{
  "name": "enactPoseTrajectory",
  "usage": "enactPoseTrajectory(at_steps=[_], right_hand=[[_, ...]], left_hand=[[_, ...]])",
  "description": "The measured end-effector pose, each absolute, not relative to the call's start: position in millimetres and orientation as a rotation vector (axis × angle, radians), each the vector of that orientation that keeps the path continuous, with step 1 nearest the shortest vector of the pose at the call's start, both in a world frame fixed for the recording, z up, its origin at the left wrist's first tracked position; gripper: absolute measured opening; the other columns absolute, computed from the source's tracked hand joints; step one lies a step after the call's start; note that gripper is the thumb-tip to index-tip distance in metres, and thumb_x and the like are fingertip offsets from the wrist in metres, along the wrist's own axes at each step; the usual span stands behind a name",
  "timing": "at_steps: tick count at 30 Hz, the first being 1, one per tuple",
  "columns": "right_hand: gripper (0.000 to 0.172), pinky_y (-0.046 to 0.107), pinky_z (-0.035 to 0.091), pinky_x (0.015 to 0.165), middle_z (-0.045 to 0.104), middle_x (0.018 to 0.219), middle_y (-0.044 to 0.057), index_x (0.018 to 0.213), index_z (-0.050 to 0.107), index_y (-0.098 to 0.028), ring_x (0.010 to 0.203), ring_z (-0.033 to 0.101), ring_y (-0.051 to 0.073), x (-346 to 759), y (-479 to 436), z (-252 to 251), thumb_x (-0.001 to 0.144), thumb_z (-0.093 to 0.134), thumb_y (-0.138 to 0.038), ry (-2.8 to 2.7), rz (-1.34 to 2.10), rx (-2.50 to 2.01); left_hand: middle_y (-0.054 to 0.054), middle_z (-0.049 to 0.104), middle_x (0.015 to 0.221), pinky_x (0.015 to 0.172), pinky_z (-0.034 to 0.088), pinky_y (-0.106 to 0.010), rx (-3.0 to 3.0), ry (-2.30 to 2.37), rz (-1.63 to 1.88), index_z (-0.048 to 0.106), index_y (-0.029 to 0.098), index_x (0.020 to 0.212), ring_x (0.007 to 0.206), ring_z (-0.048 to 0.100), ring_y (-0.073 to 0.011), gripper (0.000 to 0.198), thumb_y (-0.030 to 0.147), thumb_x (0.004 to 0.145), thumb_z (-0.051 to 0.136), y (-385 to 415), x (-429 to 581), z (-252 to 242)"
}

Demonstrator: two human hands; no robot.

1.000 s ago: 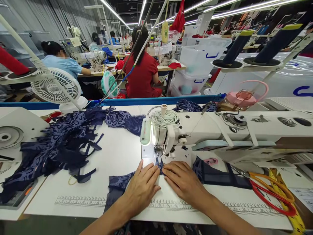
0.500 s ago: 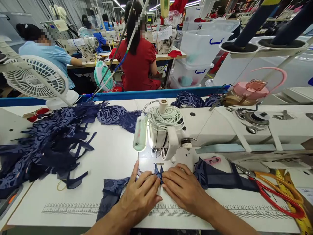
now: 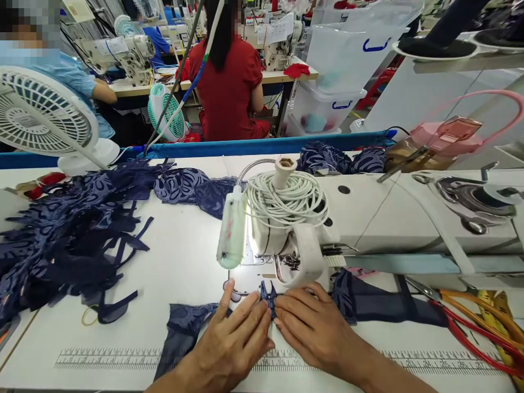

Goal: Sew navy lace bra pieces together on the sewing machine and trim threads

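Note:
A navy lace bra [image 3: 186, 325] lies across the front of the white table, in front of the sewing machine head [image 3: 282, 237]. Its narrow middle, two small points side by side, shows between my hands. My left hand [image 3: 233, 333] is palm down on the left part, fingertips pressed together on the cloth, with the little finger stretched out to the left. My right hand [image 3: 309, 322] grips the part right of the middle, its fingers bent together. The cloth under both palms is hidden. The machine's needle area is just beyond my fingertips.
Heaped navy lace pieces [image 3: 53, 240] cover the left side. Red-handled scissors [image 3: 462, 327] and orange-handled scissors [image 3: 487, 314] lie at right on a yellow tape measure [image 3: 505, 355]. A ruler scale [image 3: 110, 358] marks the front edge. A white fan [image 3: 45, 117] stands behind.
The view has shifted closer to the machine head, and things at the edges have moved outward. Both hands keep nearly the same hold on the bra's middle.

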State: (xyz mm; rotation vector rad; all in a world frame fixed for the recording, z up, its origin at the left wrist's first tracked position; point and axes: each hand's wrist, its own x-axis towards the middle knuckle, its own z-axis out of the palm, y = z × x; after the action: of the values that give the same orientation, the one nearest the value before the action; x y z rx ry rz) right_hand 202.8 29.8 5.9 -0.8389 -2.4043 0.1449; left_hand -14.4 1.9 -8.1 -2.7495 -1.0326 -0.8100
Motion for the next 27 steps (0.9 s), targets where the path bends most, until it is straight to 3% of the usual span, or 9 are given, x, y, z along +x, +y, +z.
enactPoseTrajectory(at_steps=[9,16,23,27], right_hand=[[0.011,0.034,0.037,0.094,0.072,0.096,0.0,0.092,0.064,-0.018,0.092,0.062,0.015,202,29,5,0.09,0.056,-0.011,-2.374,0.08,-0.868],[0.013,0.033,0.036,0.096,0.072,0.097,0.002,0.089,0.064,-0.018,0.09,0.062,0.015,203,35,9,0.091,0.053,-0.012,-2.391,0.132,-0.829],[0.012,0.036,0.038,0.094,0.071,0.095,0.001,0.085,0.062,-0.019,0.095,0.06,0.016,202,38,13,0.091,0.054,-0.013,-2.386,0.238,-0.835],[0.015,0.039,0.039,0.094,0.071,0.09,0.0,0.086,0.062,-0.02,0.089,0.061,0.016,198,36,14,0.092,0.052,-0.011,-2.319,0.241,-0.846]], left_hand=[[-0.003,0.071,0.115,0.122,0.007,-0.058,-2.744,-1.114,-0.823,0.066,0.014,0.116,0.118,0.057,-0.0213,0.029,0.028,0.091,0.064,4,-12,-3],[-0.003,0.068,0.122,0.121,0.005,-0.061,-2.761,-1.118,-0.807,0.065,0.016,0.117,0.125,0.053,-0.0231,0.028,0.025,0.091,0.063,4,-14,-6],[-0.002,0.071,0.116,0.12,0.009,-0.063,-2.761,-1.135,-0.882,0.066,0.017,0.115,0.116,0.059,-0.0221,0.026,0.015,0.089,0.06,4,-10,-10],[-0.009,0.069,0.119,0.119,0.022,-0.056,-2.566,-1.284,-0.731,0.061,0.015,0.125,0.113,0.061,-0.024,0.039,0.008,0.09,0.045,-2,-32,-3]])
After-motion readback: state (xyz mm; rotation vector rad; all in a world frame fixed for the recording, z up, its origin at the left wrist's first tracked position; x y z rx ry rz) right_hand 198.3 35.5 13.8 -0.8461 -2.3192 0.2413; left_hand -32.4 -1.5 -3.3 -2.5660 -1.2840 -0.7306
